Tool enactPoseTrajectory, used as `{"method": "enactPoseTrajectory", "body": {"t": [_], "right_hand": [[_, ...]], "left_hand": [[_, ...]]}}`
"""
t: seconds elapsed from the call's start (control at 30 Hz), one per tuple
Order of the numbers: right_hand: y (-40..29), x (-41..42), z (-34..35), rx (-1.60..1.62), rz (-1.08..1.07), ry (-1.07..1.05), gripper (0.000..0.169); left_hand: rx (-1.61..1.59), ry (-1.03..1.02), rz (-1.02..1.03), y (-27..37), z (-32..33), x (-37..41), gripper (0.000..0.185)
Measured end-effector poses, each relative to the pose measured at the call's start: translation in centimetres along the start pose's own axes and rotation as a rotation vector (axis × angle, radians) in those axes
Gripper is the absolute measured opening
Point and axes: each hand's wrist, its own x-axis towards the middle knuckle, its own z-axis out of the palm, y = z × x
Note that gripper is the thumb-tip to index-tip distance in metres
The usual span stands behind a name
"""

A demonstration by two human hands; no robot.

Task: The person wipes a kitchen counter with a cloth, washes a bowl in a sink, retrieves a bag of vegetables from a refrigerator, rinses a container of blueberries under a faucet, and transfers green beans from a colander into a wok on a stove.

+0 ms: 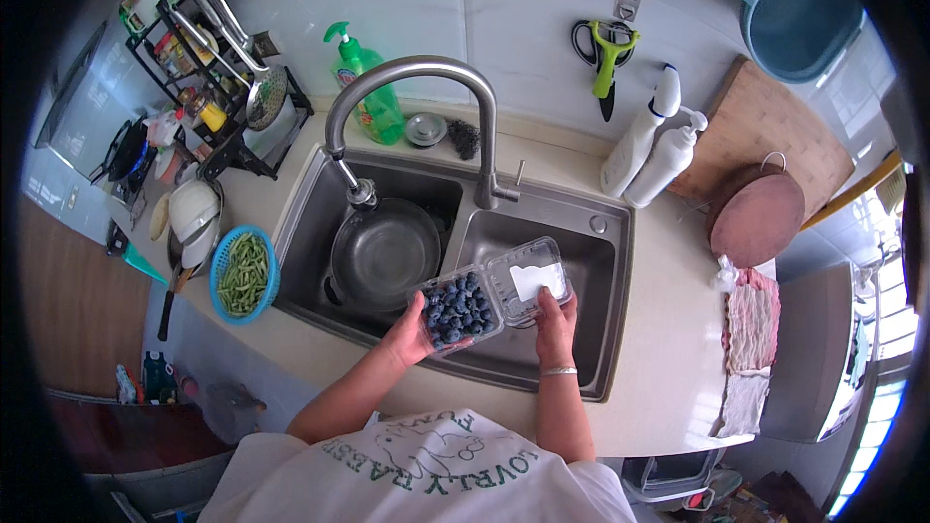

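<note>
Over the divider of a steel double sink [617,290], a clear plastic clamshell box [498,305] lies opened out flat. Its left half is filled with blueberries [456,311]; my left hand [413,334] grips that half by its outer side. With thumb on top, my right hand [556,319] holds the hinged lid, which bears a white label [536,280]. A silver bracelet [558,370] circles my right wrist. Below and left of the box, a round metal pan [385,250] sits in the left basin.
A curved faucet [414,67] arches over the left basin. Green beans [244,276] fill a blue basket [273,289] left of the sink. Behind stand a green soap bottle [381,102] and white bottles [657,160]. Cutting boards [777,116] lean at right, near folded cloths [752,327].
</note>
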Motion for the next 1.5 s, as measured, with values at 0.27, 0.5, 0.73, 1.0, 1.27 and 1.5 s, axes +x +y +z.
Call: {"method": "enactPoseTrajectory", "body": {"t": [0.27,0.5,0.73,1.0,1.27,1.5], "right_hand": [[1.3,0.1,-1.2,-0.314,-0.404,0.027,0.054],[-1.2,-2.8,3.0,-0.47,-0.563,-0.112,0.053],[0.2,-2.9,3.1,-0.476,-0.31,-0.339,0.041],[1.9,-5.6,3.7,-0.265,0.256,-0.341,0.045],[2.4,-6.5,3.7,-0.127,0.351,-0.335,0.043],[2.6,-7.6,1.7,-0.312,0.4,-0.353,0.051]], "left_hand": [[-0.112,0.154,-0.093,-0.4,-0.9,0.1,0.066],[-0.197,0.121,-0.069,0.5,-0.5,-1.8,0.064],[-0.25,0.093,0.024,0.3,-1.2,-3.2,0.066],[-0.254,0.156,0.019,-0.2,-0.6,-3.7,0.062],[-0.199,-0.033,0.067,0.0,-0.1,-5.2,0.069],[-0.136,-0.044,0.075,-0.1,-0.2,-5.6,0.066]]}}
